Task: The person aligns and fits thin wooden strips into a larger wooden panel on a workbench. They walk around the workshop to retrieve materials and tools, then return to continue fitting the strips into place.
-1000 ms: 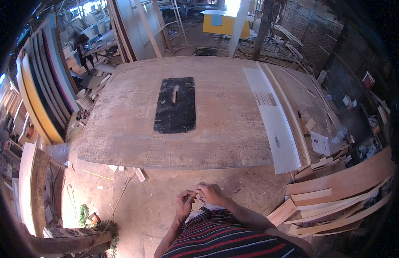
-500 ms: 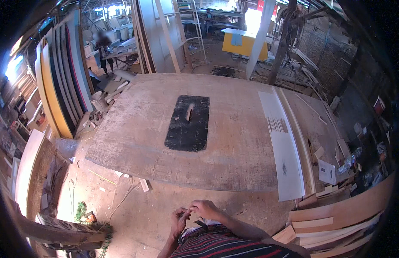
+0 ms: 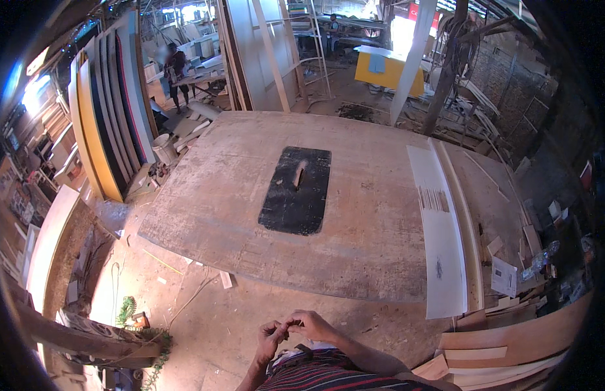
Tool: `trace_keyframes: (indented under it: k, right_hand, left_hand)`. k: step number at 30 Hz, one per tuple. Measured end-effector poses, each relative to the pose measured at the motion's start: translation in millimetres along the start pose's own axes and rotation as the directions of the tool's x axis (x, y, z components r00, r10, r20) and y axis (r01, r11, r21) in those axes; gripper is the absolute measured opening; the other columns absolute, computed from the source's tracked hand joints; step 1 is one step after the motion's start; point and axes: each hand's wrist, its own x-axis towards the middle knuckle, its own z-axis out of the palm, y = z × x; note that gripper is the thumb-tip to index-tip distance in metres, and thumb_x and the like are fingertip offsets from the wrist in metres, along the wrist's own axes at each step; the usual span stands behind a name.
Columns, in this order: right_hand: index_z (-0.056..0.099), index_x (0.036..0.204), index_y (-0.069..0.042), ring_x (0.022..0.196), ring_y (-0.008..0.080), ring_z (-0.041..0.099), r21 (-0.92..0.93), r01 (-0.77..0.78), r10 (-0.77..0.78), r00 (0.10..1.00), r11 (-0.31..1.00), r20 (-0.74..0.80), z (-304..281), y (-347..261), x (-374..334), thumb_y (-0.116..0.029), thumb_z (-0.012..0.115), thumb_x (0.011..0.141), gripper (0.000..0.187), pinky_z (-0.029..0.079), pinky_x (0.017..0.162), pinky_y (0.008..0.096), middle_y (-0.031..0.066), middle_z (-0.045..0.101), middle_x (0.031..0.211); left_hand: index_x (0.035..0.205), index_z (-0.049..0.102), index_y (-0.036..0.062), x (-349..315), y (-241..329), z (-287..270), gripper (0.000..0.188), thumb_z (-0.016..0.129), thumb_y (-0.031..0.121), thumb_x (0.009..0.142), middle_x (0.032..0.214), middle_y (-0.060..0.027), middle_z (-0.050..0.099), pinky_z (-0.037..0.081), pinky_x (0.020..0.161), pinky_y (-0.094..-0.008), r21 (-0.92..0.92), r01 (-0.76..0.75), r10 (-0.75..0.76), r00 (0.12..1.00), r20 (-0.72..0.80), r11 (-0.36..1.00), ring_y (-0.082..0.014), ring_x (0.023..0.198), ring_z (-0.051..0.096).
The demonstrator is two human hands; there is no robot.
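My left hand (image 3: 272, 334) and my right hand (image 3: 309, 324) meet in front of my body, low in the picture. The fingers of both are pinched together, tip to tip. What they hold between them, if anything, is too small to make out. Beyond my hands lies a large worn wooden board table (image 3: 218, 195). A black rectangular patch (image 3: 295, 208) with a slot-like mark sits near its middle. Neither hand touches the table.
Along the table's right side run a long white sheet (image 3: 439, 254) and a wooden strip (image 3: 456, 221). Cut boards (image 3: 511, 339) pile at lower right. Coloured panels (image 3: 97, 137) lean at left. A person (image 3: 175, 72) stands far back, near tall leaning sheets (image 3: 253, 52).
The view has shifted slightly, so the table and surroundings sit a little farther right. My hands stay together, their fingers still pinched.
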Motion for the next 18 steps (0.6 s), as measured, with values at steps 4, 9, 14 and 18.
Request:
trace_keyframes:
  k: [4, 9, 14, 18]
  right_hand:
    - [0.072, 0.102, -0.003, 0.085, 0.0241, 0.067, 0.050, -0.006, 0.007, 1.000, 0.999, -0.011, 1.7, -5.0, 1.3, -0.009, 0.075, 0.085, 0.018, 0.052, 0.076, 0.0344, 0.0113, 0.069, 0.091]
    - [0.072, 0.100, -0.003, 0.085, 0.0223, 0.067, 0.087, -0.014, 0.015, 1.000, 0.996, -0.009, 3.7, -1.8, 4.6, -0.008, 0.075, 0.085, 0.016, 0.052, 0.075, 0.0336, 0.0106, 0.069, 0.091]
    - [0.072, 0.099, -0.003, 0.085, 0.0210, 0.067, 0.116, -0.011, 0.012, 1.000, 0.993, -0.010, 7.9, -1.1, 3.5, -0.008, 0.075, 0.085, 0.015, 0.052, 0.074, 0.0334, 0.0104, 0.069, 0.090]
    - [0.072, 0.099, -0.004, 0.084, 0.0210, 0.067, 0.078, -0.028, 0.028, 1.000, 0.997, -0.007, 10.1, -0.9, 0.5, -0.008, 0.075, 0.085, 0.015, 0.052, 0.074, 0.0335, 0.0103, 0.069, 0.090]
  left_hand:
    - [0.076, 0.065, 0.0024, -0.4, 5.9, -0.5, 0.026, 0.068, 0.019, 0.096, 0.064, -0.0027, 0.062, 0.037, 0.052, -0.0245, 0.006, 0.006, -0.005, 1.000, -0.017, 1.000, -0.0068, 0.056, 0.049]
    - [0.075, 0.065, 0.0027, 3.9, 7.6, -3.3, 0.027, 0.070, 0.021, 0.094, 0.065, -0.0031, 0.062, 0.036, 0.053, -0.0235, 0.047, 0.005, -0.005, 1.000, -0.001, 0.999, -0.0066, 0.057, 0.050]
    - [0.074, 0.065, 0.0030, 3.0, 8.5, -6.0, 0.028, 0.070, 0.022, 0.093, 0.066, -0.0027, 0.063, 0.037, 0.054, -0.0234, 0.082, 0.027, -0.028, 1.000, 0.009, 0.996, -0.0068, 0.059, 0.052]
    - [0.075, 0.065, 0.0029, 0.5, 7.9, -6.5, 0.028, 0.070, 0.023, 0.094, 0.067, -0.0024, 0.063, 0.039, 0.055, -0.0238, 0.104, 0.029, -0.031, 0.999, 0.020, 0.994, -0.0076, 0.060, 0.053]
